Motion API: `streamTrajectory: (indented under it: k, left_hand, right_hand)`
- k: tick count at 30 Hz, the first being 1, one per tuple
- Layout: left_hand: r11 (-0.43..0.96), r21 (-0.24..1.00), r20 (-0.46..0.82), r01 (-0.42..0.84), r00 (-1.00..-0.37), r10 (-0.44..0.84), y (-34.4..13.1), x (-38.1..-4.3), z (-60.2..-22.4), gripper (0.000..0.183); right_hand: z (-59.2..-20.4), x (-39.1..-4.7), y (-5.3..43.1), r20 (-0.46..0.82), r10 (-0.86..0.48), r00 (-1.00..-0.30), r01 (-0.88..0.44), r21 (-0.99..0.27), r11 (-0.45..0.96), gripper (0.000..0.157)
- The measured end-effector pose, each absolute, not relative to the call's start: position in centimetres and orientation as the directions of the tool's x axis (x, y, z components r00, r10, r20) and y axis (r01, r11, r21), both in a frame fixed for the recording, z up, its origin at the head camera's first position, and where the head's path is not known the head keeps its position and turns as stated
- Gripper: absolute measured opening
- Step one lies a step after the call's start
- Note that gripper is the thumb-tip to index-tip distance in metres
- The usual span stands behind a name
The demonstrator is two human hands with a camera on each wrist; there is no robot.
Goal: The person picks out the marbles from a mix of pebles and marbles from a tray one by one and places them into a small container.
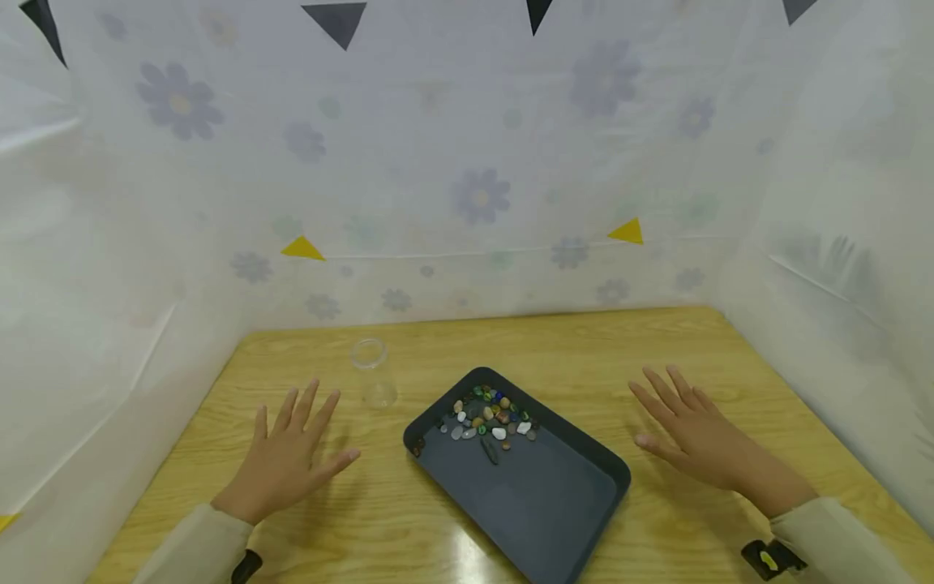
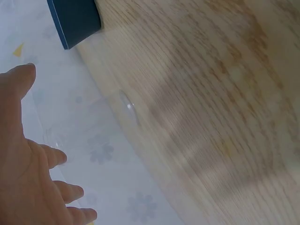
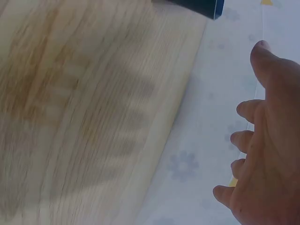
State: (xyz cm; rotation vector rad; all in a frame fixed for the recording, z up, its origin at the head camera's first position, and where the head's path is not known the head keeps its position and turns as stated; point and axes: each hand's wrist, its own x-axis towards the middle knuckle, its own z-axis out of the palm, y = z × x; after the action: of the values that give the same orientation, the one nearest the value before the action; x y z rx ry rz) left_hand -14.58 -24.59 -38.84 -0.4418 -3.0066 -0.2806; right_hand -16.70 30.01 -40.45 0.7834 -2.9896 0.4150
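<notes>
My left hand [image 1: 280, 462] hovers palm down over the left side of the table, fingers spread, holding nothing. Just beyond its fingertips stands a clear glass jar [image 1: 374, 377]. On the other side, my right hand [image 1: 700, 438] is held over the table in the same way, fingers spread and nothing in them. Between the hands lies a dark rectangular tray [image 1: 540, 511], turned at an angle. Small pebbles and coloured glass stones [image 1: 489, 415] are gathered toward its far left end, with a dark green elongated piece [image 1: 489, 450] among them.
The wooden table [image 1: 350, 527] is enclosed by pale flower-patterned sheets [image 1: 438, 146] at the back and both sides. Yellow triangles [image 1: 302, 248] and black ones mark the back sheet. A dark band with a device [image 1: 773, 560] sits at the right wrist.
</notes>
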Motion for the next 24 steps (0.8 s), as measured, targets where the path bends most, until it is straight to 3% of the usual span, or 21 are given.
streamTrajectory:
  k: [24]
  left_hand:
    - [0.934,0.169,0.122,0.315,-0.947,0.298,-23.8,-14.6,-39.8,0.085]
  right_hand:
    - [-42.9,-13.9,22.4,0.037,-0.609,-0.793,-0.6,-0.229,0.767,0.078]
